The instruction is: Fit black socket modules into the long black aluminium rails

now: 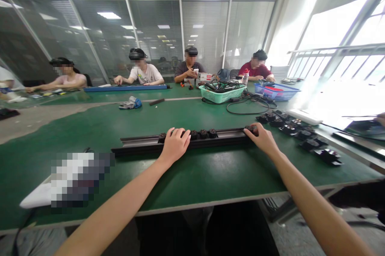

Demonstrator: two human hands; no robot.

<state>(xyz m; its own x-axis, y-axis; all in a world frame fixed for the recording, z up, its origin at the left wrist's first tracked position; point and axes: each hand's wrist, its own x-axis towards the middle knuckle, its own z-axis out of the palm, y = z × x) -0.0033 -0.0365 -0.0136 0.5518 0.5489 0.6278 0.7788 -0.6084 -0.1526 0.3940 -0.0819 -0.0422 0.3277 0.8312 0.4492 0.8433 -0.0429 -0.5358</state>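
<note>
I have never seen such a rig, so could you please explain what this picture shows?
There is no machine: a person works bare-handed, filmed by a camera worn on their head. On the green table lies a long black rail with dark round parts along it. The left hand rests over this row; the right hand touches a dark part at the rail's right end, how firmly I cannot tell. Loose black pieces lie to the right, and a green basket stands beyond.
</note>
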